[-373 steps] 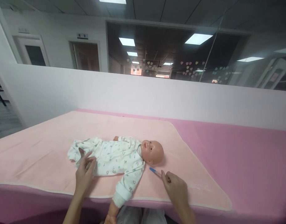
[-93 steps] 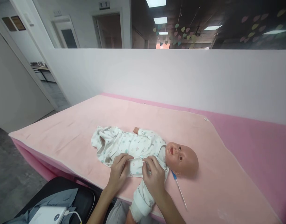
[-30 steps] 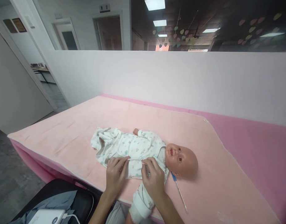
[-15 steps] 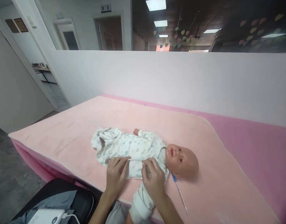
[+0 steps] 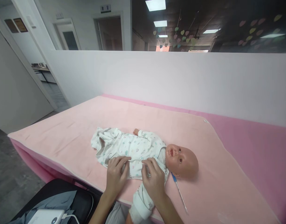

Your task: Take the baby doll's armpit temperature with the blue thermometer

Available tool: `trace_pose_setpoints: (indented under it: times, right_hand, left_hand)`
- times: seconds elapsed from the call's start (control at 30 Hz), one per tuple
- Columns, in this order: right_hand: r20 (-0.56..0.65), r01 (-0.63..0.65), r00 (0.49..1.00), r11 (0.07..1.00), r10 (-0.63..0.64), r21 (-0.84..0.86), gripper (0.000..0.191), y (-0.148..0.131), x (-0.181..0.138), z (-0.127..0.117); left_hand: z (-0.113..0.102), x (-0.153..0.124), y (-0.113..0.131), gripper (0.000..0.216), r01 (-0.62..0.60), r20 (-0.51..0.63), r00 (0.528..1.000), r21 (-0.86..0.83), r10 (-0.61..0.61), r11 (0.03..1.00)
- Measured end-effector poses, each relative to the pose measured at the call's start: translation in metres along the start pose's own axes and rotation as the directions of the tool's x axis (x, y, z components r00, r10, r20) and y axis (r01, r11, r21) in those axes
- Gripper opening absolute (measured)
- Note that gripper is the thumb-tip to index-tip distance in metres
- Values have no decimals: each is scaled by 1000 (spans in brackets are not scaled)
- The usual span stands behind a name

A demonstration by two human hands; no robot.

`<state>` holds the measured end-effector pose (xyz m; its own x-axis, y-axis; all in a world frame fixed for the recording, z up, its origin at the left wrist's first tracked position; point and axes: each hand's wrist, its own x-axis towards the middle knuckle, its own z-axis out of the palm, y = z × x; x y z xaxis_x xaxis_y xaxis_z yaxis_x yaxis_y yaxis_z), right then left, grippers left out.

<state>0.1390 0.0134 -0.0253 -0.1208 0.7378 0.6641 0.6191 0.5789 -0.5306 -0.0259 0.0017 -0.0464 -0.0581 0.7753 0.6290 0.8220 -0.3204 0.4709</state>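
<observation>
A baby doll (image 5: 180, 158) lies on its back on a light pink towel (image 5: 70, 130), head to the right, dressed in a white printed romper (image 5: 131, 147). My left hand (image 5: 115, 179) pinches the romper's front edge at the doll's belly. My right hand (image 5: 153, 179) pinches the same edge closer to the chest, fingers curled on the cloth. One sleeve (image 5: 140, 202) hangs over the near edge of the table. A thin thermometer with a blue end (image 5: 179, 191) lies on the towel just below the doll's head, right of my right hand.
A pink mat (image 5: 257, 152) covers the table to the right of the towel. A white partition wall (image 5: 157, 77) runs behind the table. A black chair with a grey garment and a white power bank (image 5: 46, 216) sits at lower left. The floor (image 5: 7, 174) drops away left.
Since 12 s ago both hands moved onto the romper's front, and the thermometer lies loose on the towel. Over the last second the hands barely shift.
</observation>
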Motion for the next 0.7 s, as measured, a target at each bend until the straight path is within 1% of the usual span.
trace_pose_setpoints:
  times: [0.1, 0.37, 0.7]
  right_hand:
    - [5, -4, 1000, 1000, 4, 4, 16, 0, 0, 0]
    - [4, 0, 1000, 1000, 0, 2, 17, 0, 1, -1]
    - [23, -20, 1000, 1000, 20, 5, 17, -1, 0, 0]
  left_hand:
    - [0, 0, -1, 22, 3, 7, 1000, -7, -3, 1000]
    - [1, 0, -2, 22, 4, -29, 1000, -24, -5, 1000]
    - [1, 0, -1, 22, 9, -10, 1000, -21, -9, 1000]
